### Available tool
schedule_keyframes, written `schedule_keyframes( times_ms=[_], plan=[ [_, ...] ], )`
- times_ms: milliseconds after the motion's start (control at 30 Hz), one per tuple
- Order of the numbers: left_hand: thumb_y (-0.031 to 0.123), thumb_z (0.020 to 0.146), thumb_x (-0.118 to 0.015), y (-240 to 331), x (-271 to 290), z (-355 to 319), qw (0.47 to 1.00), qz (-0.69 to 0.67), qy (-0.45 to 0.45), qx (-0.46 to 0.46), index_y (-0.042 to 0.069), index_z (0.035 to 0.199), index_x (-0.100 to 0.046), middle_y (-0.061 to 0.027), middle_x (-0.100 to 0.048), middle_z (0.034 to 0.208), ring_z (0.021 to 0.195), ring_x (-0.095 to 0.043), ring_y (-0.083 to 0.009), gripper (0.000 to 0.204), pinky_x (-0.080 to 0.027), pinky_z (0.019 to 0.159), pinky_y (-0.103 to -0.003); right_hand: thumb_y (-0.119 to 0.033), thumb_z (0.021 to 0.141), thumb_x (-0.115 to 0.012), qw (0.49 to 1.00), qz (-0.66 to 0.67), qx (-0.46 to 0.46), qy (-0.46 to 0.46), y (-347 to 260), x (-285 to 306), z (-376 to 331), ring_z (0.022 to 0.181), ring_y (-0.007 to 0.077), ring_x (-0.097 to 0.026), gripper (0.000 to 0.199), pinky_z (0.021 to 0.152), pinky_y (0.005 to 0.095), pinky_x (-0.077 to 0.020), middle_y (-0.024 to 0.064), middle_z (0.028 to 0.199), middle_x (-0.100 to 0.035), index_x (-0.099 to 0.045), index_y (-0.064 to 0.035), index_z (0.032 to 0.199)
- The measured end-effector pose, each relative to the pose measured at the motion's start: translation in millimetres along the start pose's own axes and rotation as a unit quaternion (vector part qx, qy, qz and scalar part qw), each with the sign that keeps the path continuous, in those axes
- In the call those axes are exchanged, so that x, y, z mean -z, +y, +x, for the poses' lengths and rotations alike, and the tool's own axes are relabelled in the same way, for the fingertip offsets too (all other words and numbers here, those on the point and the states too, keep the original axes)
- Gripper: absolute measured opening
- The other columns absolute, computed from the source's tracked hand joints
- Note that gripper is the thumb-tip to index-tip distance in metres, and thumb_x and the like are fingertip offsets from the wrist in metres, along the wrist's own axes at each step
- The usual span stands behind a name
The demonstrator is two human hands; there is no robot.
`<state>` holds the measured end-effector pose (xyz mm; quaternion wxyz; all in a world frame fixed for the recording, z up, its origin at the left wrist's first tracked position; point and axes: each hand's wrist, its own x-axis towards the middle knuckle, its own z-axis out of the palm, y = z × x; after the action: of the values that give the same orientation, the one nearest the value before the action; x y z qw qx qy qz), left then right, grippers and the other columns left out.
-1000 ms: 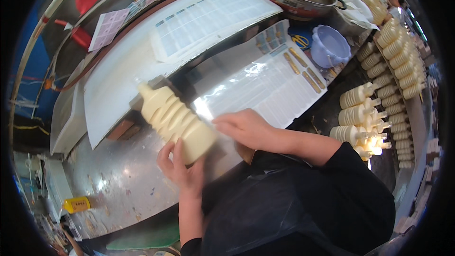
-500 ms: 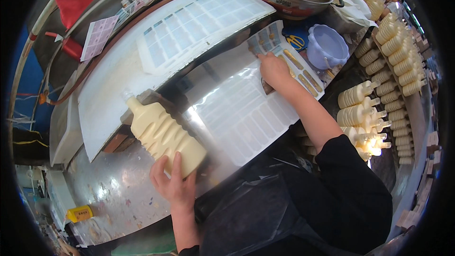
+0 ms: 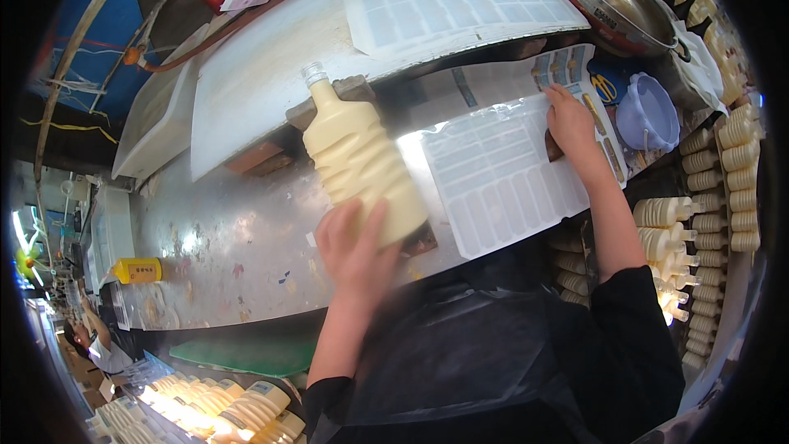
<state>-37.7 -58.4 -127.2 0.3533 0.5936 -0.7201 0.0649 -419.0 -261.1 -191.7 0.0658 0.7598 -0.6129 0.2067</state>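
Note:
A cream ribbed plastic bottle [image 3: 359, 148] with a clear threaded neck lies slanted across the metal table, its shoulder on a dark block [image 3: 360, 90]. My left hand [image 3: 353, 251], slightly blurred, grips it near the base. At the right, my right hand [image 3: 572, 122] is closed, its fingertips at the blue-printed labels of a translucent label sheet [image 3: 493, 173]. A small brown flat piece [image 3: 553, 146] sticks out under that palm; most of it is hidden. Gold-brown label strips [image 3: 613, 158] lie along the sheet's right edge.
Behind stands a white board [image 3: 271, 90] carrying another label sheet [image 3: 460, 4]. A lavender bucket [image 3: 647, 115], yellow-handled scissors [image 3: 604, 89] and a large metal basin [image 3: 612, 0] are at the right. Stacked cream bottles [image 3: 666, 238] stand beyond the table's right end. A yellow container [image 3: 137, 270] sits left.
The view has turned leftward, so the table appears shifted right and bottles at the lower left show. My left hand still grips the bottle, which now points more upright. My right hand remains at the labels.

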Motion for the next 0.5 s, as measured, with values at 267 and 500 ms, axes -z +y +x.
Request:
schedule_keyframes(
  times_ms=[267, 500],
  plan=[
    [0.01, 0.059, -0.09, -1.1, -1.1, -1.4, 1.0, 0.002, 0.017, -0.006, 0.014, 0.126, -0.071, -0.0132, -0.058, 0.127, 0.117, -0.055, -0.0358, 0.07, -0.044, 0.101, -0.047, -0.003, 0.086, -0.054, 0.98, -0.007, -0.022, -0.198, -37.5, 16.9, -15.6, 0.106, 0.0379, -0.069, 0.043, 0.093, 0.0466, -0.055, 0.0159, 0.138, -0.063, -0.063, -0.0007, 0.128],
    [0.013, 0.061, -0.089, -3.3, 1.0, 1.9, 1.0, 0.012, 0.008, -0.015, 0.013, 0.123, -0.073, -0.0121, -0.059, 0.125, 0.116, -0.057, -0.035, 0.065, -0.043, 0.102, -0.046, -0.005, 0.087, -0.058, 0.988, 0.101, 0.034, -0.113, -50.0, 55.8, -86.6, 0.091, 0.0372, -0.069, 0.025, 0.079, 0.045, -0.0565, 0.0141, 0.109, -0.071, -0.07, -0.0038, 0.109]
  ],
)
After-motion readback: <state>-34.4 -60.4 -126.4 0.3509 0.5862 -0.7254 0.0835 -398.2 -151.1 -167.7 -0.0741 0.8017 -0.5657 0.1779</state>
